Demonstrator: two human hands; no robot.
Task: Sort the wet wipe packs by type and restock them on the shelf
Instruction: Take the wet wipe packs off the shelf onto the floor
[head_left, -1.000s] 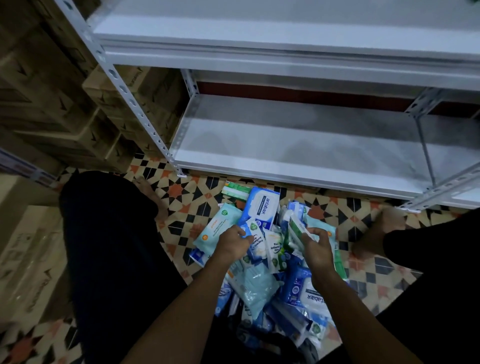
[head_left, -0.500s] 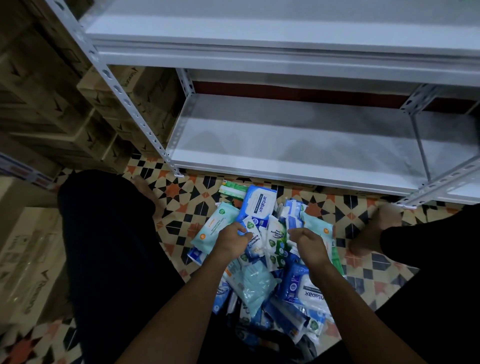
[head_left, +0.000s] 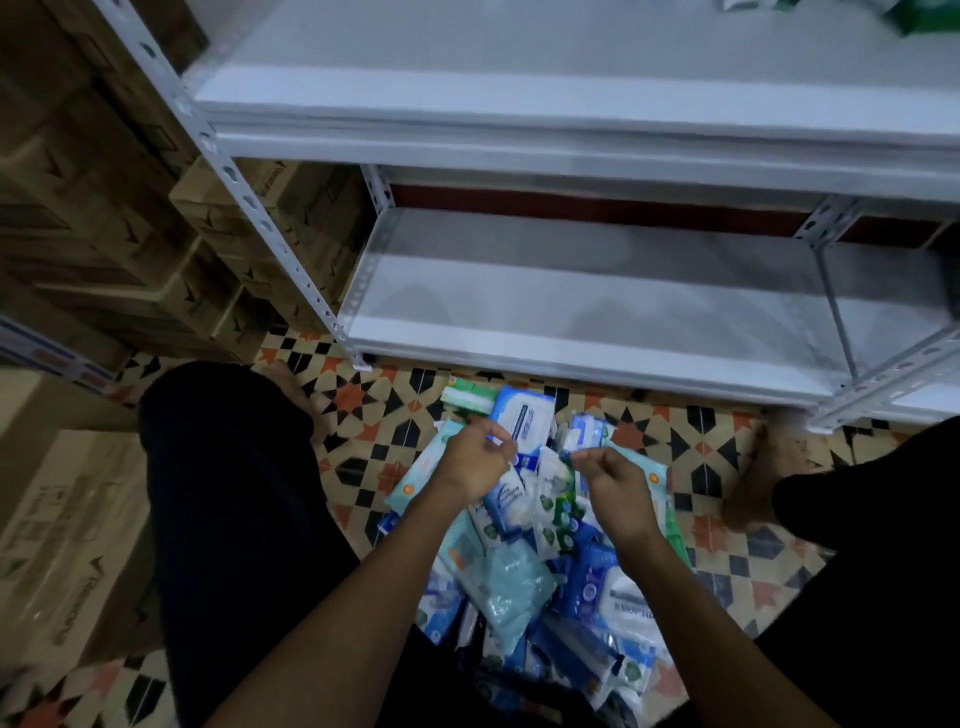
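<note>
Hovering over a heap of wipe packs (head_left: 540, 551) at lower centre of the frame, both hands are raised a little above it, close together but apart. The left hand (head_left: 475, 460) has its fingers curled, the tips pinched near a blue-and-white pack (head_left: 522, 421); motion blur hides whether it holds anything, so I cannot tell its grip. The right hand (head_left: 615, 483) also has curled fingers, thumb and forefinger drawn together near a small white-and-green pack (head_left: 553, 480); whether it pinches that pack I cannot tell. The heap lies on a patterned tile floor (head_left: 363, 415) between the person's two dark-clad legs: left knee (head_left: 228, 467) at centre left, right knee (head_left: 872, 545) at right edge. In the heap are pale teal packs, dark blue packs with white lids, and green-striped ones at its far edge, just before the shelf. The white metal shelf (head_left: 597, 312) fills the upper right and centre; its lowest board is bare where seen. On the upper board, at the top right corner of the frame, a green pack (head_left: 930, 15) shows in part. Brown cartons (head_left: 104, 208) are stacked at upper left, and one more carton (head_left: 62, 545) stands at lower left beside the left knee.
</note>
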